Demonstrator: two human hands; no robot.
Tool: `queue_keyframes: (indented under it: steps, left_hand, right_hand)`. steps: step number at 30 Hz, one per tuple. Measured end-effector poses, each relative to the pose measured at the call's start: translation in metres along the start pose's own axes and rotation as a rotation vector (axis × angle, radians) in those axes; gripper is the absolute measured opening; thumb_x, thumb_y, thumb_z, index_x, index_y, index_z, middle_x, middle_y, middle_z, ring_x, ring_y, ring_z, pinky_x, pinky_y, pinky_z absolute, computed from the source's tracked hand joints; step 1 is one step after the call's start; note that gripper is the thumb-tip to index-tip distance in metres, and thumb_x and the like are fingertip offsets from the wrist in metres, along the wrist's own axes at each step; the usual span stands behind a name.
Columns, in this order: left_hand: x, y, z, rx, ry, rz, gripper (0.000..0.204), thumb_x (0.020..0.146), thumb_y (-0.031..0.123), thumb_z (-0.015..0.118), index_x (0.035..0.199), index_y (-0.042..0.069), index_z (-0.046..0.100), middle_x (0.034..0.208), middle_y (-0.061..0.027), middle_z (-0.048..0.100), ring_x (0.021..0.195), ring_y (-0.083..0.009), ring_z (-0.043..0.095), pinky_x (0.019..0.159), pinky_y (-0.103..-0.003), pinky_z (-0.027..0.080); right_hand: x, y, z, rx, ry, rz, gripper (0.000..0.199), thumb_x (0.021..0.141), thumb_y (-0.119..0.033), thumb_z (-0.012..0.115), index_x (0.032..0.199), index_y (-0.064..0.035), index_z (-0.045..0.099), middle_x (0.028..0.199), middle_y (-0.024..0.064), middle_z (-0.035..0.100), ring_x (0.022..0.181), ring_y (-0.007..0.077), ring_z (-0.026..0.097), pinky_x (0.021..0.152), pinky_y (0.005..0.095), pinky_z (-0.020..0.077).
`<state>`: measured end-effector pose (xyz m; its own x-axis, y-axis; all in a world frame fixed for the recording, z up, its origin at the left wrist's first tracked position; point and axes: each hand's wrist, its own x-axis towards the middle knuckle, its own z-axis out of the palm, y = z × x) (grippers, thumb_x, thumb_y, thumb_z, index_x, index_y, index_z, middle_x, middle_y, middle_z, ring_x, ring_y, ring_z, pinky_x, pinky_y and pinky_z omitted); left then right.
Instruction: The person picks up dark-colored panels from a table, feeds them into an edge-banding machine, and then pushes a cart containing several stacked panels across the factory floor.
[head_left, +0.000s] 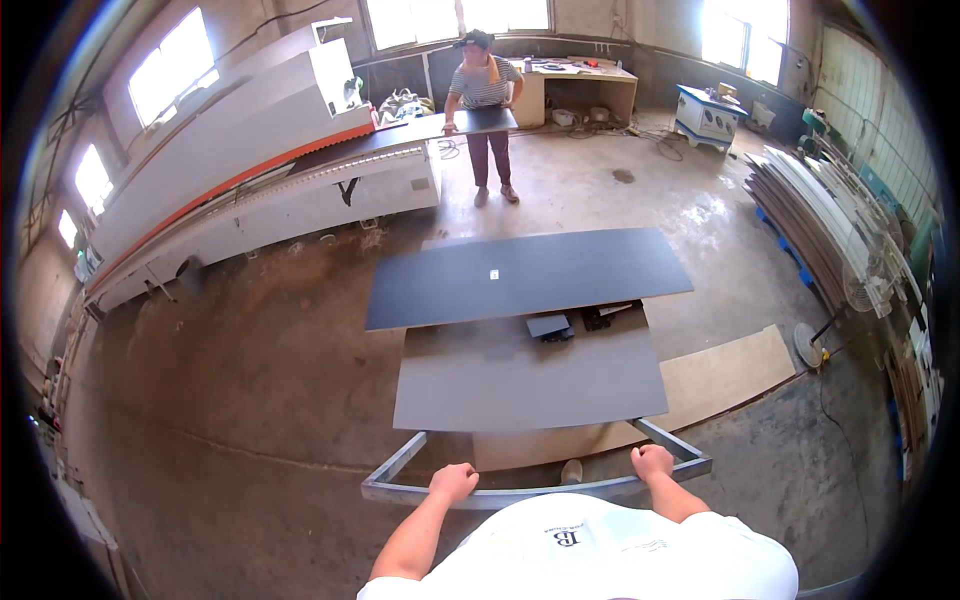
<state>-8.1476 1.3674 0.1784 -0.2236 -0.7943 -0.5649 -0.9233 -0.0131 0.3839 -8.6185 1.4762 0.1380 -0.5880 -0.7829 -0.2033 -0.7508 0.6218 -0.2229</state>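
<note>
1. Left hand [453, 483]: fingers curled over near crossbar of grey metal cart frame [520, 492], clamped on left part of bar.
2. Right hand [652, 463]: fist closed on same frame at right near corner, where side rail meets crossbar.
3. Cart frame: directly ahead of body, low in view; side rails running forward under the load.
4. Load on cart: grey board [530, 378] lying flat across the frame; dark long panel [528, 276] laid crosswise over its far end, overhanging both sides, small pale sticker near its middle.
5. Between the two boards: small dark objects [570, 324] in the gap, kind not discernible.
6. Under and to the right of cart: tan sheet [725, 368] flat on concrete floor [250, 400].
7. Far side: another person [484, 110] standing at end of long white-and-orange machine [250, 160], both hands on a dark panel [440, 127] resting on its outfeed.
8. Right wall: stacked boards [800, 215]; standing fan [855, 290] near them.
</note>
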Motion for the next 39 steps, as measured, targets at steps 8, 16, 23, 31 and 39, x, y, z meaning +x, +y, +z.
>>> queue_keyframes:
  steps: [8, 16, 23, 31, 39]
  left_hand:
    - [0.018, 0.009, -0.014, -0.179, 0.439, 0.305, 0.047, 0.091, 0.029, 0.065, 0.134, 0.011, 0.062, 0.130, -0.0151, 0.068, 0.122, -0.0346, 0.062, 0.100, -0.045, 0.051]
    - [-0.040, 0.154, -0.154, -0.446, 0.871, 0.723, 0.066, 0.089, 0.011, 0.070, 0.150, 0.008, 0.045, 0.145, -0.0150, 0.055, 0.122, -0.0309, 0.060, 0.097, -0.041, 0.051]
    - [-0.082, 0.184, -0.168, -0.491, 1.181, 1.098, 0.068, 0.086, -0.002, 0.065, 0.150, 0.006, 0.043, 0.143, -0.0150, 0.056, 0.101, -0.0230, 0.068, 0.082, -0.034, 0.055]
    - [-0.068, 0.168, -0.080, -0.348, 0.590, 0.942, 0.039, 0.091, 0.009, 0.072, 0.128, 0.006, 0.063, 0.114, -0.0101, 0.072, 0.088, -0.0224, 0.069, 0.075, -0.032, 0.055]
    - [-0.072, 0.154, -0.061, -0.383, 0.157, 0.858, 0.014, 0.100, 0.016, 0.064, 0.109, 0.007, 0.070, 0.087, -0.0068, 0.074, 0.077, -0.0204, 0.071, 0.070, -0.032, 0.054]
  right_hand:
    - [0.001, -0.012, -0.004, 0.011, 0.002, 0.017, 0.035, 0.089, -0.043, 0.061, 0.083, -0.0138, 0.080, 0.085, 0.0119, 0.075, 0.085, 0.0341, 0.072, 0.080, 0.0447, 0.0570]
    - [0.001, -0.011, -0.006, 0.032, 0.008, 0.018, 0.035, 0.088, -0.041, 0.061, 0.080, -0.0113, 0.078, 0.086, 0.0139, 0.075, 0.085, 0.0360, 0.071, 0.079, 0.0463, 0.0565]
    - [-0.005, -0.024, -0.031, 0.007, -0.128, 0.060, 0.040, 0.092, -0.042, 0.055, 0.094, -0.0101, 0.080, 0.102, 0.0149, 0.076, 0.100, 0.0376, 0.070, 0.091, 0.0464, 0.0541]
    - [-0.003, -0.015, -0.018, 0.017, -0.065, 0.042, 0.037, 0.090, -0.042, 0.058, 0.091, -0.0122, 0.080, 0.099, 0.0143, 0.076, 0.096, 0.0366, 0.071, 0.087, 0.0462, 0.0555]
    - [-0.002, -0.009, -0.011, 0.012, -0.032, 0.041, 0.036, 0.088, -0.043, 0.061, 0.085, -0.0122, 0.079, 0.093, 0.0143, 0.076, 0.091, 0.0359, 0.072, 0.083, 0.0466, 0.0567]
